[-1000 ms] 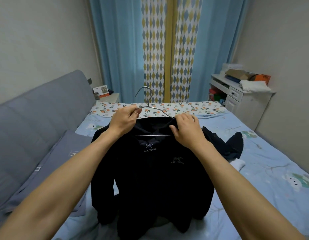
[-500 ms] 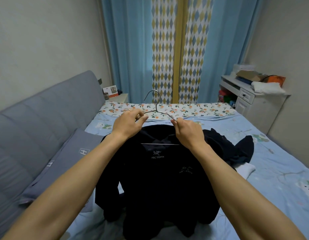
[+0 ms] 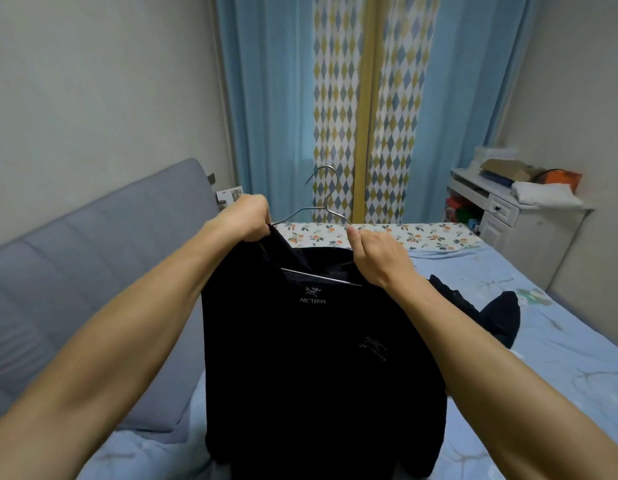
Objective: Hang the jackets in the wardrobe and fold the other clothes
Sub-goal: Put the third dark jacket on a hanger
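Note:
A black jacket (image 3: 311, 368) with a small grey logo hangs in front of me over the bed, lifted by its shoulders. A thin metal wire hanger (image 3: 321, 206) sits inside its collar, hook pointing up. My left hand (image 3: 246, 220) grips the jacket's left shoulder together with the hanger's left arm. My right hand (image 3: 376, 256) grips the right shoulder and the hanger's right arm, thumb up. A second dark garment (image 3: 487, 313) lies crumpled on the bed to the right, partly hidden by my right forearm.
The bed (image 3: 543, 341) has a light blue printed sheet and a floral pillow strip (image 3: 421, 233) at its far end. A grey padded headboard (image 3: 92, 271) runs along the left. A white cabinet (image 3: 515, 230) with piled items stands at the right. Blue curtains (image 3: 266, 98) hang behind.
Both hands have raised the jacket and hanger higher off the bed and spread wider toward the shoulders. My left hand has risen above the right, tilting the hanger.

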`<state>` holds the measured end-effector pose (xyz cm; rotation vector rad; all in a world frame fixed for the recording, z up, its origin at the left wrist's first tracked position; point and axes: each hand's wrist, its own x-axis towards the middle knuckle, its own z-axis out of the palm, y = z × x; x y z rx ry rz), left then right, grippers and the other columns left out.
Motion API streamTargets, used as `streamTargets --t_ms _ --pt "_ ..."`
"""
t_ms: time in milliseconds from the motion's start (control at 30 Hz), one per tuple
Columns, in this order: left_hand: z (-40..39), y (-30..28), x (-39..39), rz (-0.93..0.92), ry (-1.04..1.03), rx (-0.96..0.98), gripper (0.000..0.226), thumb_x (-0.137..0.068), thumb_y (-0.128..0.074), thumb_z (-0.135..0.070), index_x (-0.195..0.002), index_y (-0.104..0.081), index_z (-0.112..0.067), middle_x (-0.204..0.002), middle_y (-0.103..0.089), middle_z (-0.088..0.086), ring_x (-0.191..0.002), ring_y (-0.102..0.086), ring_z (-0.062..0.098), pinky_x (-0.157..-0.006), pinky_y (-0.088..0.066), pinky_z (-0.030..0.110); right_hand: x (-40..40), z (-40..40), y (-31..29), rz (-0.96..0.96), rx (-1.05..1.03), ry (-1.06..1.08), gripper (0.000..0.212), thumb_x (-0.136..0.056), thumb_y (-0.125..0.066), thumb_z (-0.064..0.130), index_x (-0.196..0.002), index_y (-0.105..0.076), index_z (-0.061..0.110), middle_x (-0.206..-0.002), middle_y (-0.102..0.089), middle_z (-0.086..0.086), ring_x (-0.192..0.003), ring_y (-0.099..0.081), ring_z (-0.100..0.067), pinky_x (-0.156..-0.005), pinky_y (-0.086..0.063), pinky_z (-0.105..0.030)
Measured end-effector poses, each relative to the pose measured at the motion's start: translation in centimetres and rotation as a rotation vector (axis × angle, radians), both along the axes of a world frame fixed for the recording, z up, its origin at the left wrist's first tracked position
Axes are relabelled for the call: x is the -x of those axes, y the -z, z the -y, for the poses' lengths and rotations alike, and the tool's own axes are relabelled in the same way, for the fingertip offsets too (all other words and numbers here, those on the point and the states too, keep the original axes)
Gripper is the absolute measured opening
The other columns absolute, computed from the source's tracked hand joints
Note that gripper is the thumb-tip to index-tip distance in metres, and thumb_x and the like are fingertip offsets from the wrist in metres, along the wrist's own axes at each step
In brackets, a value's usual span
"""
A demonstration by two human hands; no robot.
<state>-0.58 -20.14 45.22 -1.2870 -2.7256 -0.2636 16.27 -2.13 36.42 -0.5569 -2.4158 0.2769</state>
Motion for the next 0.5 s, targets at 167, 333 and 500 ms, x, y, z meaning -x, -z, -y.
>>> streamTargets --t_ms 167,333,500 --pt "-0.4 -4.3 1.8 0.06 0.1 -0.176 0.015 -0.091 -0.063 -0.01 -0.082 -0.075 -0.014 -0.086 -0.07 0.003 -0.086 -0.063 0.018 -0.071 -0.042 0.025 0.3 -1.1 -4.4 -0.068 -0.053 0.02 0.056 -0.105 -0.024 0.044 -0.059 -0.039 0.017 -0.062 -0.05 -0.006 -0.06 -0.049 -0.029 -0.057 -0.034 -0.036" --pt "-0.8 -2.0 0.7 0.044 0.147 -0.543 0.015 -0.093 -0.061 -0.012 -0.092 -0.076 -0.009 -0.092 -0.075 0.008 -0.093 -0.067 0.025 -0.077 -0.045 0.027 1.4 0.2 -6.2 -0.06 -0.127 0.018 0.055 -0.105 -0.027 0.045 -0.064 -0.044 0.012 -0.06 -0.049 -0.004 -0.057 -0.05 -0.028 -0.052 -0.032 -0.033" --pt "1.1 4.7 -0.8 -0.029 0.14 -0.791 0.016 -0.093 -0.063 -0.016 -0.091 -0.078 -0.011 -0.083 -0.075 0.005 -0.085 -0.065 0.024 -0.077 -0.047 0.026 0.7 1.6 -3.6 -0.057 -0.119 0.034 0.052 -0.105 -0.033 0.044 -0.067 -0.048 0.011 -0.061 -0.052 -0.005 -0.057 -0.051 -0.028 -0.054 -0.041 -0.035"
